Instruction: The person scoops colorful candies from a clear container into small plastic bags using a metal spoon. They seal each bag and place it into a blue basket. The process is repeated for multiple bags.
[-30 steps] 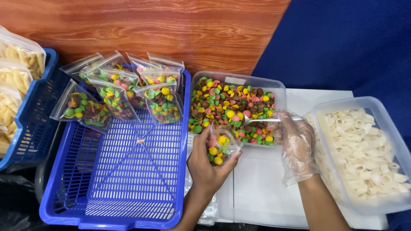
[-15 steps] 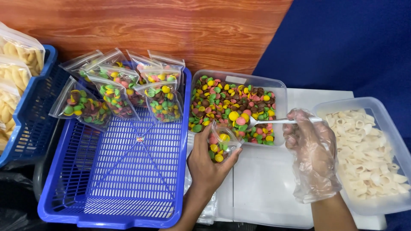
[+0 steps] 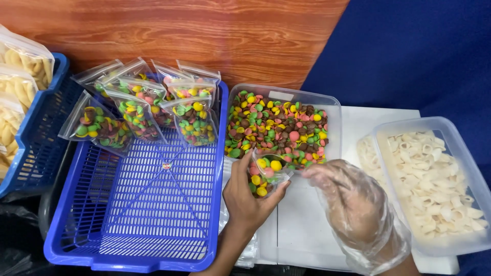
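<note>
My bare left hand (image 3: 246,198) holds a small clear bag (image 3: 266,178) part-filled with colourful round candies, upright at the near edge of a clear tub of the same candies (image 3: 333,110). My right hand (image 3: 350,202), in a loose clear plastic glove, has its fingers pinched together right beside the bag's mouth. It grips a thin clear spoon (image 3: 280,159) whose bowl sits over the bag's opening; the spoon is hard to make out.
A blue plastic basket (image 3: 153,204) at left holds several filled candy bags (image 3: 138,110) along its far side. A second blue basket (image 3: 36,148) with bags of pale snacks is at far left. A clear tub of white ring crackers (image 3: 460,153) stands at right.
My right hand has moved from over the candy tub down and left to the mouth of the bag. My left hand has kept the bag in about the same place.
</note>
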